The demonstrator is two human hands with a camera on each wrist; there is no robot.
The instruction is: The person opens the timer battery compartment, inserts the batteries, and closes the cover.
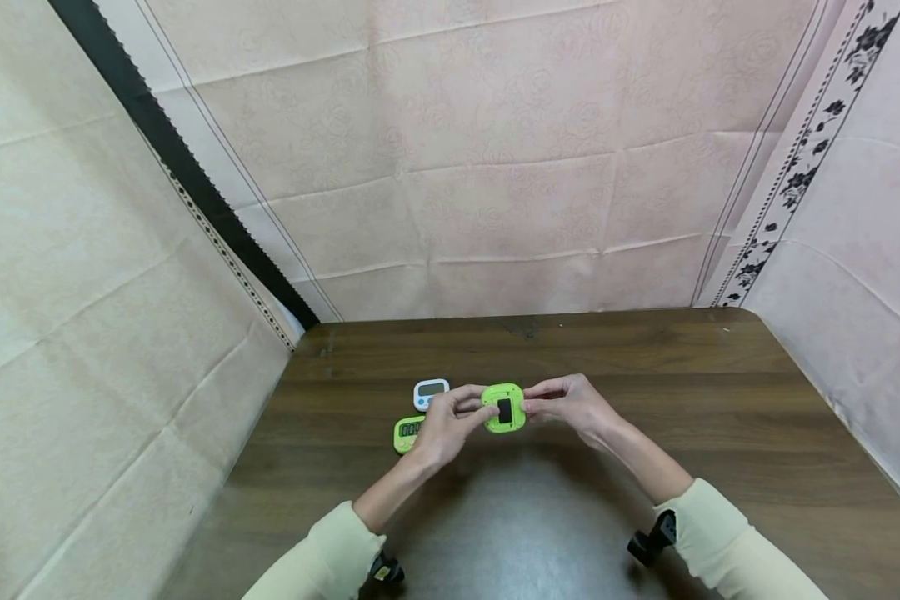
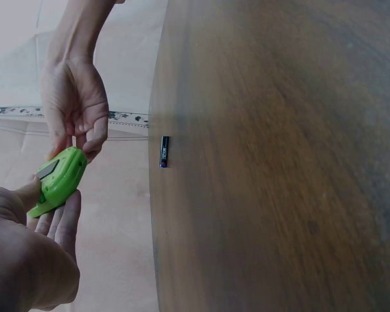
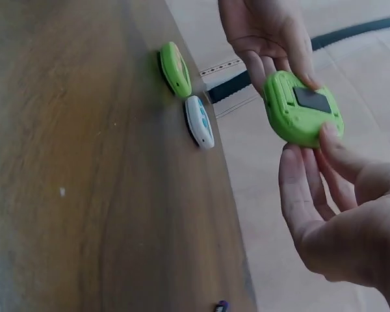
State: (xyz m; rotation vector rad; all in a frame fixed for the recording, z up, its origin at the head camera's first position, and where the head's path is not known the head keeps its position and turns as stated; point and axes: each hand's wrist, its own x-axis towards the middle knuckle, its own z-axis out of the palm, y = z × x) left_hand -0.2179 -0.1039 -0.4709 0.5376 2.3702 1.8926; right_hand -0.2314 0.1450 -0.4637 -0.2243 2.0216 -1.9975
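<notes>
Between both hands, above the table, is a lime-green digital timer (image 1: 505,408). Its back, with a dark rectangle (image 3: 312,99) set in it, faces the head camera. The left hand (image 1: 448,423) pinches one side, thumb on the back and fingers behind. From the opposite side the right hand (image 1: 574,407) pinches the edge, its thumb (image 3: 338,148) beside the dark rectangle. Another green timer (image 1: 407,434) lies on the table, partly covered by the left hand in the head view. A white timer (image 1: 429,394) with a grey display lies just beyond it.
The brown wooden table (image 1: 615,350) is bordered by pale cloth hangings (image 1: 495,167) at the back and sides. In the left wrist view a small dark battery (image 2: 164,151) lies near the table's edge. Black wrist devices (image 1: 654,537) sit at the cuffs.
</notes>
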